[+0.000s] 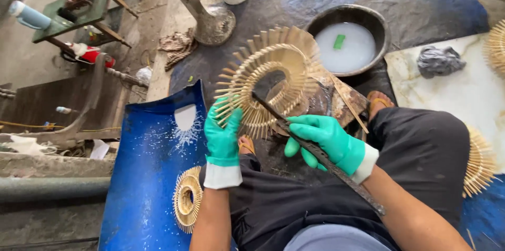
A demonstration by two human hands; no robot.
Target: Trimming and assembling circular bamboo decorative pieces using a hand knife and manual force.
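At lower centre, the right hand (pixel 329 140) grips a long dark blade (pixel 315 152); the left hand (pixel 222 130) pinches the rim of a bamboo-stick ring (pixel 263 80) mid-frame. Beyond, upper right, sits a black basin (pixel 379 22) of milky liquid.

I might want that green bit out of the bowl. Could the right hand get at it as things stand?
Probably not at once: the right hand is shut on a dark rod. The bowl lies open beyond the stick ring, the green piece floating uncovered.
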